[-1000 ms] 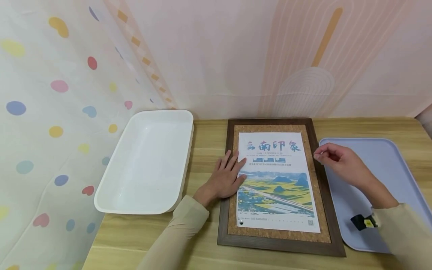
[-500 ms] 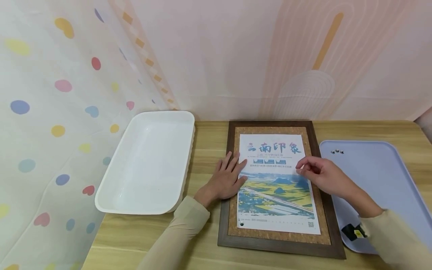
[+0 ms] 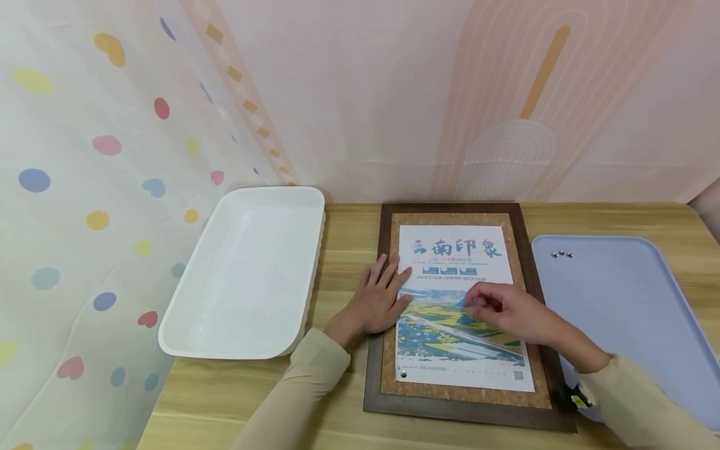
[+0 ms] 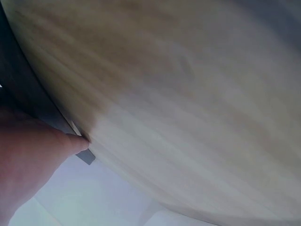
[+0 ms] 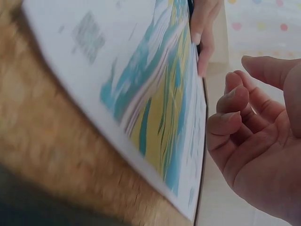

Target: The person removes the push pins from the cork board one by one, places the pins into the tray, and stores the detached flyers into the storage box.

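A printed poster (image 3: 450, 259) with a landscape picture lies on a cork board (image 3: 478, 390) in a dark wooden frame (image 3: 467, 409). One metal pushpin (image 3: 403, 375) sits at the poster's lower left corner. My left hand (image 3: 374, 300) rests with spread fingers across the frame's left side, fingertips and thumb at the poster's edge. Over the middle right of the poster hovers my right hand (image 3: 506, 309), its fingers loosely curled. In the right wrist view the thumb (image 5: 263, 66) stands a little apart from the fingers, with nothing visible between them.
A blue-grey tray (image 3: 624, 312) stands right of the board, with a few metal pushpins (image 3: 562, 253) near its upper left corner. To the left is a white plastic tub (image 3: 247, 275). All sit on a wooden table (image 3: 349, 250) against a patterned wall covering (image 3: 388, 94).
My right hand has moved left and down from the tray's edge to over the poster, uncovering the pushpins in the tray. The left hand has stayed in place.
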The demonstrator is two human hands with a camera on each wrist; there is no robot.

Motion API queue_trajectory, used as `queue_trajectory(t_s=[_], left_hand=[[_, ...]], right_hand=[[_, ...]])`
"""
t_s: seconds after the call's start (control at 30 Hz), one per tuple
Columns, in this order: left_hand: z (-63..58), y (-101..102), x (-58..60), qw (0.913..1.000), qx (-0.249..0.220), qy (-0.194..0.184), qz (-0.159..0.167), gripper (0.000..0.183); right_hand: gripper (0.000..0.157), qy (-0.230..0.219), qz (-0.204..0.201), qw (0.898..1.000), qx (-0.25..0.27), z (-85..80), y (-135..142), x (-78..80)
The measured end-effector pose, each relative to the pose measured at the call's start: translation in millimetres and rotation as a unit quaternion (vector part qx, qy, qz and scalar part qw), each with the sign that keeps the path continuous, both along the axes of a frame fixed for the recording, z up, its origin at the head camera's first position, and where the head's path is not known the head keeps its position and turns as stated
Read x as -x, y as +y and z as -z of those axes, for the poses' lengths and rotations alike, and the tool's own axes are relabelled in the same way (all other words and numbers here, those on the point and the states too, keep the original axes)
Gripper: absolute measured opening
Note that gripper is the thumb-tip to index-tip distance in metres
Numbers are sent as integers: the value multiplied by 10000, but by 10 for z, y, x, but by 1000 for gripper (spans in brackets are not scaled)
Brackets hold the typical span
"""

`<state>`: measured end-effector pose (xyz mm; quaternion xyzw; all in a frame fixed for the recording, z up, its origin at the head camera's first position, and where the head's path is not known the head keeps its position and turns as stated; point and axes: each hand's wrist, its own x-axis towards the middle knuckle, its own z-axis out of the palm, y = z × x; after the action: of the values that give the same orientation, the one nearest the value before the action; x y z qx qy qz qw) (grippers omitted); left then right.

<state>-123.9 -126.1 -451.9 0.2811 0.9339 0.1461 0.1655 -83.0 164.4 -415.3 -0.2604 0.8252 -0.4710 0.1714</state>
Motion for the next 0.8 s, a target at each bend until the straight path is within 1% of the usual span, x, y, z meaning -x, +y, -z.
queue_trajectory(t_s=[0.13, 0.37, 0.6, 0.8], left_hand=[[5, 1, 7, 10000, 49, -22, 7, 58], [16, 12, 20, 9997, 222, -29, -32, 59], [33, 17, 21, 9995, 301, -24, -54, 59], [36, 16, 26, 9994, 332, -41, -59, 59]], right_hand=[[8, -42, -227, 9997, 3, -14, -98, -12], [10, -326, -623, 9975, -63, -27, -302, -15], [15, -304, -1335, 9906, 4, -48, -480, -34], [14, -457, -1590, 9862, 9, -46, -628, -69]])
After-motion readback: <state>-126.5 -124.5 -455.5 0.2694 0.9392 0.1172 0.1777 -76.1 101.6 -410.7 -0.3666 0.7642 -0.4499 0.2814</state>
